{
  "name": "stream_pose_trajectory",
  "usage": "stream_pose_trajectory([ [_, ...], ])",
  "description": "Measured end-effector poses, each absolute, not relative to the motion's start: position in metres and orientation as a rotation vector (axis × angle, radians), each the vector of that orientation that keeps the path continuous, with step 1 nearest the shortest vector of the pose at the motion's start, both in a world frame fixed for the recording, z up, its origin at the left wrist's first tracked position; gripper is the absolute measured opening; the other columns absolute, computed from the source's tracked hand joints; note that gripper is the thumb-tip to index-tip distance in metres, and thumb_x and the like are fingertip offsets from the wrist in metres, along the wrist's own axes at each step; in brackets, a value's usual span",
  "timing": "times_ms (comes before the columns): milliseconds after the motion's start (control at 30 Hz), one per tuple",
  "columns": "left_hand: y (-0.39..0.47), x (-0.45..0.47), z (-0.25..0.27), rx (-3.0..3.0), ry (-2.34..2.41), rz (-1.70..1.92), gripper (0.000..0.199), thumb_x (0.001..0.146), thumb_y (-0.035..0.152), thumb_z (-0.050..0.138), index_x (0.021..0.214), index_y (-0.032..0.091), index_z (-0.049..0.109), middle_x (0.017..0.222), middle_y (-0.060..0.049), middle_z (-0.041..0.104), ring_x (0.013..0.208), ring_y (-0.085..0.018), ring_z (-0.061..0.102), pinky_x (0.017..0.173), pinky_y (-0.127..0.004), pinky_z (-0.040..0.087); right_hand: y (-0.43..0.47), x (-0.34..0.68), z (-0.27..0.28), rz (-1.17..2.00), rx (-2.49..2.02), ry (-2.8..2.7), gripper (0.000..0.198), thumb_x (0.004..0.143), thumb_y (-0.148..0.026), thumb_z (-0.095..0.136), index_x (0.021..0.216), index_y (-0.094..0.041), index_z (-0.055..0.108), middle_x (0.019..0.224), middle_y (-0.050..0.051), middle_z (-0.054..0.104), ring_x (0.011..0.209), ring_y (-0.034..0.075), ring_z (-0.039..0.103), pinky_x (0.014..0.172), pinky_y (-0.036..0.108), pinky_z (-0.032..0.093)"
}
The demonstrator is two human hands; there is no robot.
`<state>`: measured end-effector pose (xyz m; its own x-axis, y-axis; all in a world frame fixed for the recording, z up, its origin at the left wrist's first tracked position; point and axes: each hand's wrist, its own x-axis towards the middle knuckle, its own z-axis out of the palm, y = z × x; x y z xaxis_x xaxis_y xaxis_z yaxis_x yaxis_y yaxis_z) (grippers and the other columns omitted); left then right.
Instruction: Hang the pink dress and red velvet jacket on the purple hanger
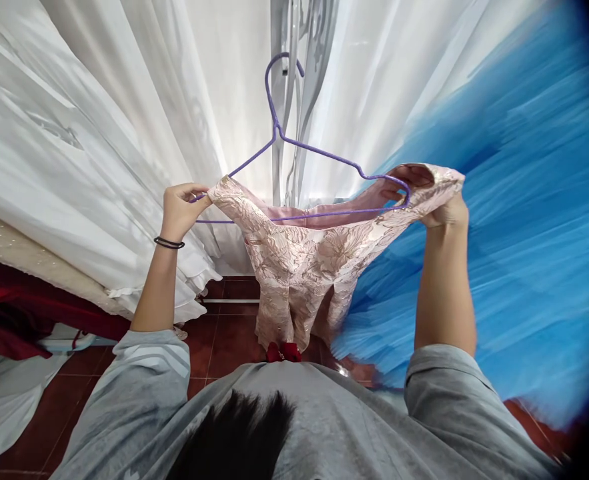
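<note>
White curtain-like fabric [124, 133] fills most of our view, and a fluffy blue fabric [504, 233] spreads along our right side. Below, we see red tiled floor [231, 347] and our grey shirt [324, 420]. The pink dress [314, 257], patterned with raised flowers, hangs in front of us between our two hands, its neckline open upward. A purple hanger [319, 150] stands hook up, its lower bar crossing inside the neckline and its right end in the shoulder opening; we cannot tell whether the hook rests on anything. Our right hand [448, 212] is under the dress's right shoulder, the fingers mostly hidden by cloth, so we cannot tell how far they close. Our left hand [187, 205] pinches the left shoulder edge between thumb and fingers, beside the hanger's left end. We wear black bands [169, 243] on that wrist.
</note>
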<state>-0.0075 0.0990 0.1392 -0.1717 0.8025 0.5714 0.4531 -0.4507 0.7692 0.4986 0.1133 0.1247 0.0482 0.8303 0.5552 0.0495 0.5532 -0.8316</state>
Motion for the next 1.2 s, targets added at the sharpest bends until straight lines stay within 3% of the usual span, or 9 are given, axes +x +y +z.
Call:
stream_pose_trajectory([
  [133, 0.094, -0.005, 0.138, 1.802, 1.468, 1.664, 0.018, 0.06, 0.026, 0.082, 0.072, 0.015, 0.075, 0.07, -0.001, 0.07, 0.064, -0.012, 0.059, 0.063, -0.023, 0.048, 0.101, 0.512, 0.12, 0.972, -0.787, -1.314, 0.065, 0.051, -0.075, 0.086, 0.096, -0.028, 0.08, 0.118, 0.009, 0.074, 0.117, 0.03, 0.068, 0.081, 0.045, 0.056],
  [233, 0.094, -0.002, 0.136, 1.812, 1.461, 1.648, 0.019, 0.061, 0.028, 0.082, 0.073, 0.015, 0.074, 0.071, -0.001, 0.069, 0.065, -0.012, 0.059, 0.064, -0.023, 0.048, 0.096, 0.508, 0.122, 0.937, -0.843, -1.369, 0.069, 0.058, -0.073, 0.084, 0.105, -0.023, 0.079, 0.128, 0.015, 0.069, 0.114, 0.03, 0.068, 0.081, 0.044, 0.055],
  [367, 0.095, -0.001, 0.137, 1.866, 1.461, 1.625, 0.019, 0.064, 0.029, 0.08, 0.075, 0.015, 0.073, 0.066, 0.0, 0.064, 0.062, -0.011, 0.056, 0.063, -0.023, 0.047, 0.094, 0.482, 0.15, 0.78, -0.894, -1.598, 0.061, 0.07, -0.052, 0.086, 0.108, -0.006, 0.074, 0.121, 0.02, 0.071, 0.104, 0.022, 0.07, 0.089, 0.04, 0.053],
  [567, 0.092, -0.011, 0.147, 1.916, 1.438, 1.551, 0.028, 0.062, 0.035, 0.081, 0.079, 0.015, 0.071, 0.07, -0.001, 0.063, 0.065, -0.011, 0.054, 0.064, -0.023, 0.046, 0.102, 0.425, 0.208, 0.398, -1.389, -2.231, 0.044, 0.079, -0.038, 0.074, 0.077, 0.006, 0.071, 0.078, 0.0, 0.071, 0.092, 0.017, 0.066, 0.088, 0.035, 0.05],
  [700, 0.091, -0.021, 0.153, 1.9, 1.395, 1.457, 0.029, 0.06, 0.038, 0.077, 0.077, 0.016, 0.071, 0.072, -0.002, 0.064, 0.068, -0.014, 0.055, 0.068, -0.027, 0.049, 0.112, 0.403, 0.213, 0.056, -1.683, -2.36, 0.038, 0.076, -0.033, 0.076, 0.071, 0.003, 0.069, 0.09, 0.007, 0.074, 0.098, 0.021, 0.068, 0.088, 0.036, 0.047],
  [800, 0.09, -0.023, 0.157, 1.907, 1.416, 1.385, 0.025, 0.063, 0.035, 0.072, 0.08, 0.016, 0.074, 0.064, 0.0, 0.057, 0.064, -0.014, 0.052, 0.068, -0.029, 0.049, 0.108, 0.404, 0.212, 0.024, -1.674, -2.312, 0.035, 0.082, -0.019, 0.073, 0.107, 0.006, 0.071, 0.11, 0.016, 0.074, 0.101, 0.021, 0.068, 0.087, 0.035, 0.047],
  [900, 0.088, -0.022, 0.16, 1.954, 1.39, 1.286, 0.026, 0.065, 0.035, 0.07, 0.083, 0.016, 0.075, 0.065, 0.0, 0.057, 0.065, -0.014, 0.052, 0.069, -0.029, 0.049, 0.095, 0.408, 0.212, 0.316, -1.501, -2.229, 0.056, 0.092, -0.009, 0.06, 0.146, 0.001, 0.049, 0.124, 0.018, 0.07, 0.097, 0.014, 0.066, 0.082, 0.03, 0.047],
  [1067, 0.099, -0.027, 0.166, 2.033, 1.403, 1.233, 0.03, 0.071, 0.043, 0.071, 0.079, 0.015, 0.074, 0.07, -0.003, 0.063, 0.068, -0.015, 0.053, 0.066, -0.028, 0.047, 0.086, 0.394, 0.189, 0.239, -1.39, -2.06, 0.027, 0.093, -0.017, 0.06, 0.107, 0.0, 0.076, 0.09, 0.011, 0.075, 0.08, 0.012, 0.059, 0.078, 0.029, 0.043],
  [1200, 0.121, -0.036, 0.17, 2.232, 1.541, 1.351, 0.023, 0.073, 0.038, 0.074, 0.079, 0.016, 0.076, 0.074, -0.003, 0.06, 0.071, -0.015, 0.054, 0.069, -0.03, 0.047, 0.094, 0.378, 0.155, 0.089, -1.393, -1.998, 0.022, 0.087, -0.019, 0.06, 0.087, -0.007, 0.078, 0.067, 0.005, 0.066, 0.067, 0.015, 0.054, 0.068, 0.029, 0.037],
])
